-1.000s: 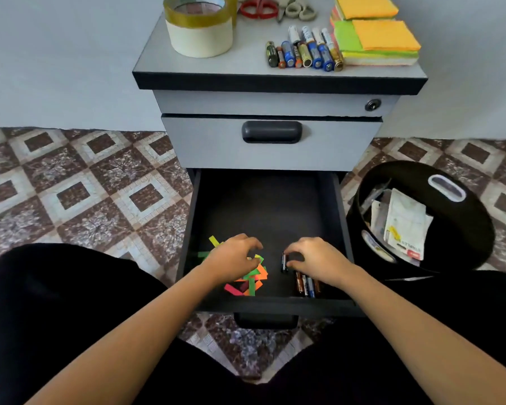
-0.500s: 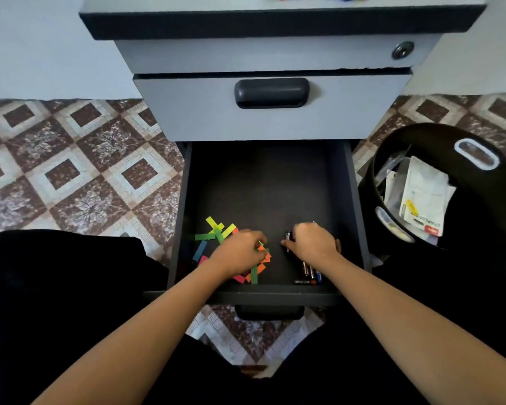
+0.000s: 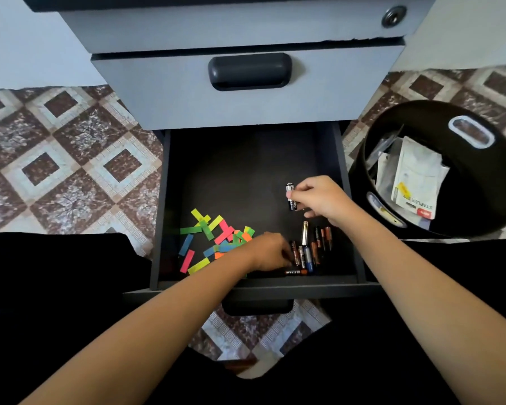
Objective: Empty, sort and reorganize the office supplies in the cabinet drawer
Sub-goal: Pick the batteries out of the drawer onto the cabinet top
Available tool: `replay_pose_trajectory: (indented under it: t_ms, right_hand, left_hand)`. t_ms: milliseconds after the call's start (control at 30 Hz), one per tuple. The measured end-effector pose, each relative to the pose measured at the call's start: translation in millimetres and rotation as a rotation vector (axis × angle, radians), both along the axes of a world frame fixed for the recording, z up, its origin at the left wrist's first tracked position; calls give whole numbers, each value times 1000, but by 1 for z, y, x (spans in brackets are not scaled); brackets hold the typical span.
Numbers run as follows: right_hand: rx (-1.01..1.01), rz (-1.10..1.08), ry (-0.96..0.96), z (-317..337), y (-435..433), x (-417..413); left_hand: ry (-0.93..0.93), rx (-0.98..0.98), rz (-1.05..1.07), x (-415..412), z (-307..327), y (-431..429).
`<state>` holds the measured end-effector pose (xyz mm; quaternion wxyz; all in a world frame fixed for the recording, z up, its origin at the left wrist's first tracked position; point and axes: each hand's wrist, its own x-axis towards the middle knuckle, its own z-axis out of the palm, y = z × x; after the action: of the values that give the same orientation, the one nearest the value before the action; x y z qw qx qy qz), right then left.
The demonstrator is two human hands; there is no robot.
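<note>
Filling the top of the view, the grey metal filing cabinet [image 3: 246, 95] has its lowest black-lined drawer [image 3: 231, 171] pulled out over the patterned floor tiles [image 3: 65, 159]. Just to its right stands a round black plastic bin [image 3: 503, 200] holding crumpled white paper packaging [image 3: 415, 176].

The emptying looks far along. Most of the drawer floor shows bare, and only two small groups lie near its front edge. On the left is a loose scatter of bright paper strips [image 3: 214, 241] in green, yellow, pink, blue and orange. Just beside it on the right is a cluster of slim cylindrical batteries [image 3: 313, 247], lying roughly side by side. Clearing these out and putting anything back in order is, as far as I can judge, not yet done.

The right hand [image 3: 322, 197] sits further back in the drawer than the cluster. Its thumb and fingertips pinch a single black battery [image 3: 290, 197], held apart from the others. The left hand [image 3: 268, 252] reaches in low and palm down over the near edge of the strips, with its fingertips at the left side of the battery cluster. Those fingers are curled under and hidden, so I cannot tell whether they grip a battery or merely touch one.
</note>
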<state>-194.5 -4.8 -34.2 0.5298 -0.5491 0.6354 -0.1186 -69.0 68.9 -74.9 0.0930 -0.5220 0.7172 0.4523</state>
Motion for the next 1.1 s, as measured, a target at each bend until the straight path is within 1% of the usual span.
replay_pose_trajectory:
  t_ms: [333, 433, 633, 700, 733, 800, 900, 1000, 1100]
  right_hand:
    - [72, 13, -77, 4, 1, -12]
    - [80, 12, -89, 6, 0, -14]
    - [87, -7, -101, 9, -2, -15]
    - [88, -15, -107, 10, -2, -15]
    - [90, -19, -111, 10, -3, -15]
    - [96, -28, -119, 11, -3, -15]
    - [100, -39, -125, 12, -4, -16]
    - [94, -44, -121, 13, -5, -17]
    - [86, -56, -127, 15, -6, -19]
  left_hand:
    - [-102, 36, -100, -20, -4, -2]
    - [-107, 83, -137, -18, -3, -6]
    - [-150, 119, -292, -7, 6, -13]
    - [-138, 60, -328, -4, 11, -16]
    - [-119, -7, -342, -2, 14, -18]
    - [-71, -190, -388, -1, 16, -23]
    - [-62, -422, -579, -1, 10, -28]
    - [-130, -517, -755, -5, 2, -27]
    - [-199, -557, -853, -9, -2, -23]
